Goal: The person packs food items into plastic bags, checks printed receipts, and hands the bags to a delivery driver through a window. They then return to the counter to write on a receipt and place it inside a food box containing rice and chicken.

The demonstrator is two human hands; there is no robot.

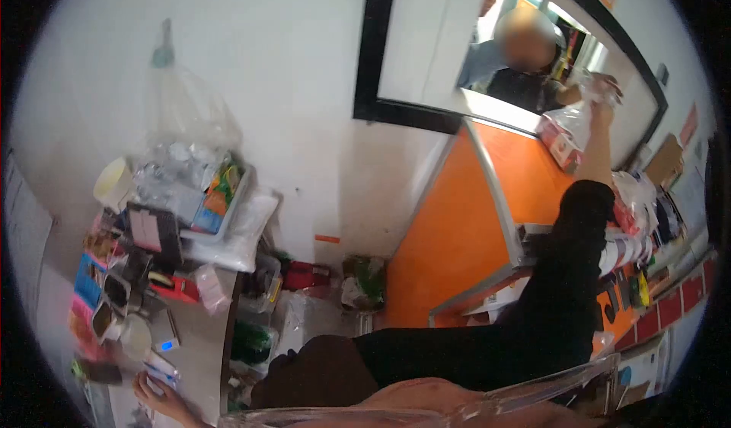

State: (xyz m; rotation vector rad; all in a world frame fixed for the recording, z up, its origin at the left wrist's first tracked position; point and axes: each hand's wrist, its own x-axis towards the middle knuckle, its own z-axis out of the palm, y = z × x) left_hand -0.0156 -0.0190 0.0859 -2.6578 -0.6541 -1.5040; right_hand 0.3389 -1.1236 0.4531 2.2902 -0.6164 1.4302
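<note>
My right hand (601, 112) is stretched out to the far upper right, its fingers closed on the gathered top of a clear plastic bag (576, 122). A red and white box (562, 148) shows in the bag, low against the orange counter (514, 158). Another person's hand (607, 85) overlaps the same gathered plastic from beyond the black-framed opening. At lower left, my left hand (160, 401) rests on the desk (199, 344), fingers apart and curved beside a small white and blue item (161, 371).
A person in a dark top (521, 85) is seen through the opening. On the desk stand a tub of plastic bags (183, 184), a red tape dispenser (173, 285) and a small device with a blue light (167, 345). Tools and packets line the right shelf (624, 306).
</note>
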